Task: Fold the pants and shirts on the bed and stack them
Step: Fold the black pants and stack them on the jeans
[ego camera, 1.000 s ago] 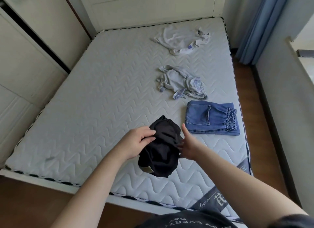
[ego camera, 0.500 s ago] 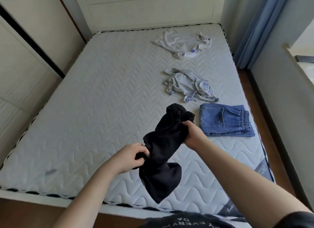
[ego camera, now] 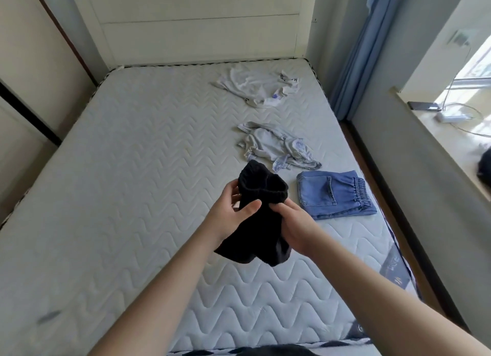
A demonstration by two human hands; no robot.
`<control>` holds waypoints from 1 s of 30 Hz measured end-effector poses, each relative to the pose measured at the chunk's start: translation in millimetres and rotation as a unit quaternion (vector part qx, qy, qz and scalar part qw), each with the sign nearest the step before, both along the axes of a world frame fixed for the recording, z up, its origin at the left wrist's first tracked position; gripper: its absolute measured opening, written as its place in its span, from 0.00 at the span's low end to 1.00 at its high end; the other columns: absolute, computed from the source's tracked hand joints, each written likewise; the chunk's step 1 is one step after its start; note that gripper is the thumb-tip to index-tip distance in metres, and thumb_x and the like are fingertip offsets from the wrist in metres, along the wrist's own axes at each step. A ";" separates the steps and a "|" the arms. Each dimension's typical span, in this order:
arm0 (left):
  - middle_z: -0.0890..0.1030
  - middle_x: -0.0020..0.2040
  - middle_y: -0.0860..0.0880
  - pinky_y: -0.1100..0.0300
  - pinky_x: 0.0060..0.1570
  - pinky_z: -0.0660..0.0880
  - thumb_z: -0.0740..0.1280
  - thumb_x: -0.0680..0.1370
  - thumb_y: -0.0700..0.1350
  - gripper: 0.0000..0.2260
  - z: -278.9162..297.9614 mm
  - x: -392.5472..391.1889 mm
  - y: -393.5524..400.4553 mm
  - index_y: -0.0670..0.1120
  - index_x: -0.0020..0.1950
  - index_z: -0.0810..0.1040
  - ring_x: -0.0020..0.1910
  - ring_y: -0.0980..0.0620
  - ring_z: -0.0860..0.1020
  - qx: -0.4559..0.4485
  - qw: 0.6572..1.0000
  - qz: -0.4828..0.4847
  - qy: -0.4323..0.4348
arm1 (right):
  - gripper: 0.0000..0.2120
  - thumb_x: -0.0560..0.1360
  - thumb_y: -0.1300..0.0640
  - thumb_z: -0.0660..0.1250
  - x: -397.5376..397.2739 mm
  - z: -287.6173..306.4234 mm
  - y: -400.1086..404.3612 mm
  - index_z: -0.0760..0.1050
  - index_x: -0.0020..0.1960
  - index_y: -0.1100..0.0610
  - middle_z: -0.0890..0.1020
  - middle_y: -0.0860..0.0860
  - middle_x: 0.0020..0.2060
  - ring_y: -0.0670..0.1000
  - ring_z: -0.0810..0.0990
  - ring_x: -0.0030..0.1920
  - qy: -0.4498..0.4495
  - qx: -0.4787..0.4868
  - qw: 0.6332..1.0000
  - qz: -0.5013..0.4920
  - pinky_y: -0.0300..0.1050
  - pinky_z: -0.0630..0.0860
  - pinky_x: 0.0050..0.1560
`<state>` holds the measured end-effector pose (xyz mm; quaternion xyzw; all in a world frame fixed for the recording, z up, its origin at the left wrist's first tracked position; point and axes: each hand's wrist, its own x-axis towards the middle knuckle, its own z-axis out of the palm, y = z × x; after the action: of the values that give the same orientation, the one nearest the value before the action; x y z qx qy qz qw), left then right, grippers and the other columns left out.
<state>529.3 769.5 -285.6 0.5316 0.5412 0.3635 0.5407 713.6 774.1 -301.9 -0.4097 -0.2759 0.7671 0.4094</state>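
Mattress (ego camera: 132, 196): jeans (ego camera: 334, 195) folded at right; two shirts (ego camera: 276, 148) far, unfolded; left hand (ego camera: 233, 209) and right hand (ego camera: 295, 222) clamp black pants (ego camera: 255, 222).

**Bedroom, daylight from window side**

Landmark: white panelled headboard (ego camera: 202, 26) at far wall. L of it, cream wardrobe doors (ego camera: 29, 71) w/ dark strip. R of it, blue curtain (ego camera: 356, 63), then sunlit window sill (ego camera: 435, 132) w/ cables. Wood floor (ego camera: 372, 169) below curtain.
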 end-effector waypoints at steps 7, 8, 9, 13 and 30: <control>0.82 0.41 0.61 0.71 0.40 0.71 0.70 0.75 0.56 0.05 13.1 13.8 19.4 0.58 0.45 0.76 0.42 0.67 0.79 0.079 0.984 0.064 0.147 | 0.29 0.73 0.73 0.53 23.0 1.3 -12.7 0.77 0.64 0.49 0.83 0.50 0.57 0.48 0.82 0.53 -0.042 0.038 0.996 0.069 0.39 0.77 0.49; 0.82 0.41 0.63 0.73 0.39 0.71 0.70 0.76 0.57 0.05 17.5 15.9 19.3 0.59 0.44 0.76 0.42 0.68 0.78 0.092 0.982 0.056 0.157 | 0.28 0.74 0.72 0.52 29.4 -1.6 -12.2 0.76 0.65 0.50 0.82 0.51 0.59 0.48 0.81 0.54 -0.039 0.020 0.998 0.043 0.40 0.75 0.51; 0.81 0.41 0.65 0.75 0.39 0.71 0.70 0.76 0.56 0.05 22.1 18.6 18.9 0.60 0.44 0.76 0.42 0.68 0.78 0.104 0.979 0.042 0.171 | 0.25 0.76 0.69 0.52 36.5 -5.3 -11.2 0.75 0.65 0.52 0.81 0.52 0.60 0.49 0.80 0.54 -0.041 -0.007 0.999 0.016 0.41 0.74 0.53; 0.81 0.39 0.55 0.65 0.41 0.76 0.70 0.76 0.57 0.07 32.6 33.4 15.4 0.54 0.46 0.77 0.40 0.61 0.79 0.126 0.958 -0.038 0.253 | 0.16 0.80 0.54 0.59 65.8 -29.4 -7.8 0.74 0.66 0.57 0.82 0.54 0.55 0.53 0.82 0.52 -0.052 -0.157 0.985 -0.055 0.47 0.78 0.49; 0.81 0.37 0.57 0.73 0.39 0.72 0.67 0.69 0.67 0.18 56.8 33.7 -5.9 0.58 0.52 0.78 0.40 0.63 0.78 0.178 0.936 0.004 0.304 | 0.12 0.77 0.68 0.59 118.2 -87.2 25.6 0.78 0.56 0.61 0.81 0.58 0.41 0.53 0.82 0.36 -0.245 -0.110 0.962 -0.043 0.39 0.79 0.30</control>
<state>563.0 763.6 -228.7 0.7022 0.6079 0.2775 0.2457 831.8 799.7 -389.1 -0.6389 -0.2640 0.6508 0.3139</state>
